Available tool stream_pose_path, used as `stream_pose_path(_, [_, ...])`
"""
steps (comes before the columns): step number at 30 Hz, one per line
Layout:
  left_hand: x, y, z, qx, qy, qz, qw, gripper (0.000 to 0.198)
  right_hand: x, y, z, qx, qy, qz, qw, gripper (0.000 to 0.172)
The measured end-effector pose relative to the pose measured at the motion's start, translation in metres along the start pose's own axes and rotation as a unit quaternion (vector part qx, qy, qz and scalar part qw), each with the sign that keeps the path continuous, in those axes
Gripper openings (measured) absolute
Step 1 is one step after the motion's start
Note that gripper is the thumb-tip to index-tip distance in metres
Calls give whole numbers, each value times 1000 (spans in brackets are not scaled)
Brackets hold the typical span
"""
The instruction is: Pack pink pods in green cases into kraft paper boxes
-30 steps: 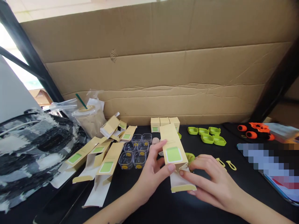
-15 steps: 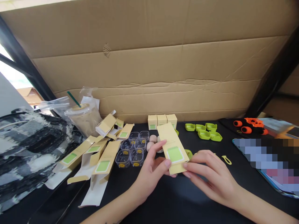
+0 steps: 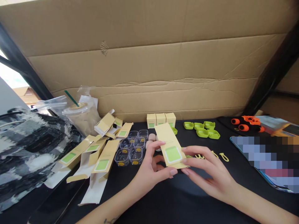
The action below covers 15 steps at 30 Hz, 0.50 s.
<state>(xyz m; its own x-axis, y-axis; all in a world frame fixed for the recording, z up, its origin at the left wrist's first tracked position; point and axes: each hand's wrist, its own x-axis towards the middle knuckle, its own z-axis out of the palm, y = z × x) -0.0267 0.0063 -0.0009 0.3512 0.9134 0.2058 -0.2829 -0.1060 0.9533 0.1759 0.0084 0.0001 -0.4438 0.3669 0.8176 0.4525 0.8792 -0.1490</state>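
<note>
A tall cream cardboard box (image 3: pixel 171 143) with a green square print is held tilted between my hands above the black table. My left hand (image 3: pixel 153 168) wraps its left side, thumb near the lower end. At the lower right edge, the fingers of my right hand (image 3: pixel 206 168) pinch the box around its bottom end. Left of my left hand stand several clear plastic cups (image 3: pixel 129 156) with yellow stickers. Pinkish round pieces (image 3: pixel 152 137) sit behind the box, partly hidden. Small yellow loops (image 3: pixel 224 157) lie beyond my right hand.
Several opened cartons (image 3: pixel 105 161) lie at left, near a bagged iced drink (image 3: pixel 80 118) and a checked cloth (image 3: pixel 46 140). Three closed boxes (image 3: pixel 161 120) stand at the back. Green cases (image 3: pixel 202 133), an orange toy car (image 3: pixel 251 121) and a blurred-out screen device (image 3: pixel 261 165) are at right.
The bottom flap that hung down from the box is now folded in toward its end. My left thumb has moved lower, and my right fingers have shifted onto the box's lower side.
</note>
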Motion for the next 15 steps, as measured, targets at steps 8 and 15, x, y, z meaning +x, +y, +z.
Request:
stream_pose_path(8, [0, -7, -4, 13, -21, 4, 1000, 49, 1, 0, 2, 20, -19, 26, 999, 10])
stream_pose_path(15, [-1, -12, -8, 39, -34, 12, 999, 50, 0, 0, 3, 28, -27, 26, 999, 10])
